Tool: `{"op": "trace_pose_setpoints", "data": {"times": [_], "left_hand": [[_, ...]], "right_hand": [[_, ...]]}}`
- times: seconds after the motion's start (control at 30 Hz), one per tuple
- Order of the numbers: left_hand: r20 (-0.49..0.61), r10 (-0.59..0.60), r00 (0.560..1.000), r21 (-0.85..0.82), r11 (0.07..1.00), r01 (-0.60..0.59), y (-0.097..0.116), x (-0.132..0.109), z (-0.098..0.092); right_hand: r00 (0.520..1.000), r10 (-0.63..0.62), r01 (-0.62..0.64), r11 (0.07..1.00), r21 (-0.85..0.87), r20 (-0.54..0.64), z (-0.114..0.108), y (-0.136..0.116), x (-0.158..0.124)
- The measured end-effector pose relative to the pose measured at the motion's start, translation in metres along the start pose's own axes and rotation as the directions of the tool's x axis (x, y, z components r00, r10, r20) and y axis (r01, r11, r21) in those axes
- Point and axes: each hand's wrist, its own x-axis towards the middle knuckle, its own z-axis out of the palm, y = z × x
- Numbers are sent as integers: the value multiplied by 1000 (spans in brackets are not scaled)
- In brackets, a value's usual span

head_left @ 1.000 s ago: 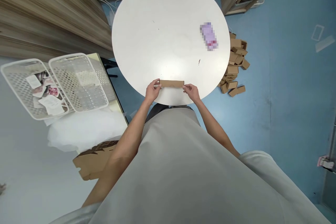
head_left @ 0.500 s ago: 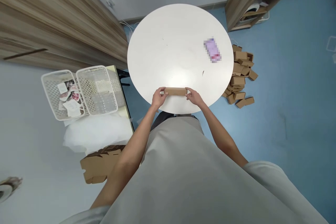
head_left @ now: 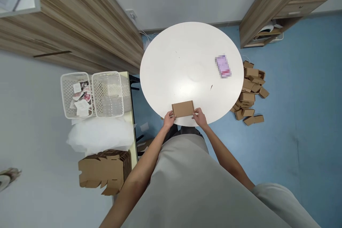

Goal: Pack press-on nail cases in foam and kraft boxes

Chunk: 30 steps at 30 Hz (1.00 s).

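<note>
A small closed cardboard box point(head_left: 183, 109) lies at the near edge of the round white table point(head_left: 171, 78), its broad brown face up and slightly tilted to the left. My left hand point(head_left: 169, 118) grips its near left corner, thumb and fingers closed on the cardboard. At the near right corner, my right hand point(head_left: 199, 117) pinches the other end of the box. Farther off on the right side of the table is a blurred-out purple item point(head_left: 223, 66).
Many small brown boxes point(head_left: 248, 98) are heaped on the blue floor right of the table. On a side table to the left stand white plastic baskets point(head_left: 107, 74), a white plastic bag point(head_left: 101, 133) and stacked flat cardboard blanks point(head_left: 103, 169). A wooden cabinet point(head_left: 267, 14) stands back right.
The box has turned from showing a narrow side to showing its broad face. Both hands have shifted to its near corners. The camera view has moved too.
</note>
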Motion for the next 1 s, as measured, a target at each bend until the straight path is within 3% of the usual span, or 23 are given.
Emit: {"op": "trace_pose_setpoints", "data": {"times": [0.23, 0.33, 0.63, 0.8, 1.0], "left_hand": [[-51, -128, 990, -219, 969, 114, -8, -18, 6], [-26, -120, 992, -251, 962, 110, -10, -34, 4], [-85, -56, 995, -438, 899, 14, -25, -90, 15], [-138, -4, 990, -447, 892, -58, -59, -122, 57], [-31, 78, 996, -421, 903, -84, -91, -159, 143]], "right_hand": [[999, 10, -13, 998, 62, 47, -18, 0, 11], [998, -19, 11, 993, 114, 64, -30, -3, 9], [995, -84, 71, 974, 216, 55, -45, 2, -34], [997, -73, 70, 960, 272, 1, -72, 30, -79], [984, -24, 71, 963, 261, -179, -136, 96, -148]]}}
